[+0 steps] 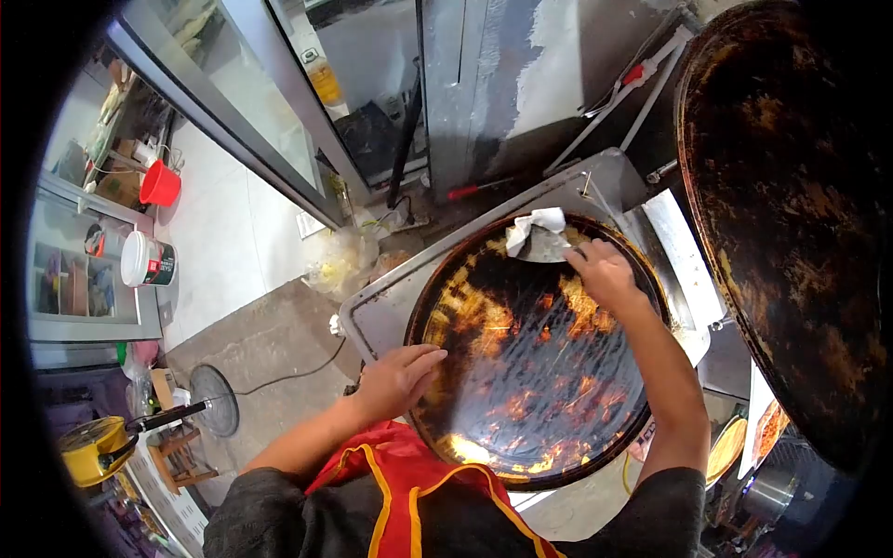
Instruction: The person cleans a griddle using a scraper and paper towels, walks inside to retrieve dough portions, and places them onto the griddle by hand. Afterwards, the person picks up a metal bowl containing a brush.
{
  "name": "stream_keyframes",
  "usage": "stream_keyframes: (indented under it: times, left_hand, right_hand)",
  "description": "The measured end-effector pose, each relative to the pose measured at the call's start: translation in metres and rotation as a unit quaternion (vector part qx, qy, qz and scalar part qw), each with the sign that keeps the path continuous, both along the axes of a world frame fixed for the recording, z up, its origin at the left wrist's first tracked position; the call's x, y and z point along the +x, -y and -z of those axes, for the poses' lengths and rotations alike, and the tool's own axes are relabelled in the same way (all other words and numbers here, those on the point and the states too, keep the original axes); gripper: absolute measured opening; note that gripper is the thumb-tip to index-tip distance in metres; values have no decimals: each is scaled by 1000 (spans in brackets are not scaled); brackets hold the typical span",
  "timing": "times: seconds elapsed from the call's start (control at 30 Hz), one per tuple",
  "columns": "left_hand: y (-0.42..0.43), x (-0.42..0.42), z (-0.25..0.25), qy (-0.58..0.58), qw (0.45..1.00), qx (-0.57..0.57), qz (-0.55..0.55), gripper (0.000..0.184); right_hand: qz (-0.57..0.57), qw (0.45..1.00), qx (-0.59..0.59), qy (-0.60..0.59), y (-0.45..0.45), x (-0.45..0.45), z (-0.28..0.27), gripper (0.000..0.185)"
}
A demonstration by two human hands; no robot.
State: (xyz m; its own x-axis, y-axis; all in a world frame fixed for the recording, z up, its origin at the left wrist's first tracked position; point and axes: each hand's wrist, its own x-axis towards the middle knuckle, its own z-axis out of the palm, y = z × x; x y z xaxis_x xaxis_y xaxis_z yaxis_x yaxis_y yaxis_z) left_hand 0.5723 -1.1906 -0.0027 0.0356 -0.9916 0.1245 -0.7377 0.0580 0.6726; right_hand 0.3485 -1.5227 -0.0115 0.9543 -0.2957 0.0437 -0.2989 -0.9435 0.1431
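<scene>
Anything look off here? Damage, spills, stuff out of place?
The round pan is blotched brown and black, possibly just wear. A crumpled white wad sits on it by the right hand. The wall beyond looks patchy.

In the upper L of the frame I see a grey-framed glass door point(270, 121); pale floor point(219, 205) mid-L, bare concrete point(270, 349) lower, patchy wall point(549, 70) top ctr.

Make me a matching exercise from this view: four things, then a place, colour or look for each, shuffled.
Things:
1. Left hand
2. Crumpled wad
3. Apron
4. Right hand

Matches:
A. Red with yellow trim
B. At the far right of the round pan, fingers by something white
C. At the pan's left rim
D. White, near the pan's far rim

Pairs: 1-C; 2-D; 3-A; 4-B
</scene>
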Motion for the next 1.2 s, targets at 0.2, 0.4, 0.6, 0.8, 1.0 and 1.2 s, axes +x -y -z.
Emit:
stream_keyframes:
  times: [0.2, 0.4, 0.6, 0.8, 1.0, 1.2]
  left_hand:
    - [5, -7, -7, -16, 1000, 8, 10, 35]
    - [6, -8, -10, -5, 1000, -10, -3, 30]
    - [7, -6, -19, -21, 999, -36, 19, 29]
    - [-1, 4, -15, -40, 999, -28, 16, 26]
    - [-12, 30, -10, -46, 999, -7, 10, 26]
    - [-26, 66, -8, -63, 998, -12, 0, 28]
  right_hand:
    - [23, 999, -22, -9, 0, 2, 12, 34]
    - [158, 983, -23, -95, 10, -39, 18, 40]
    - [370, 921, 82, -87, -8, -84, 11, 44]
    - [570, 800, 137, -130, -56, -140, 17, 36]
    - [637, 753, 162, -39, -51, -112, 32, 29]
    - [603, 782, 157, -7, -17, -58, 73, 29]
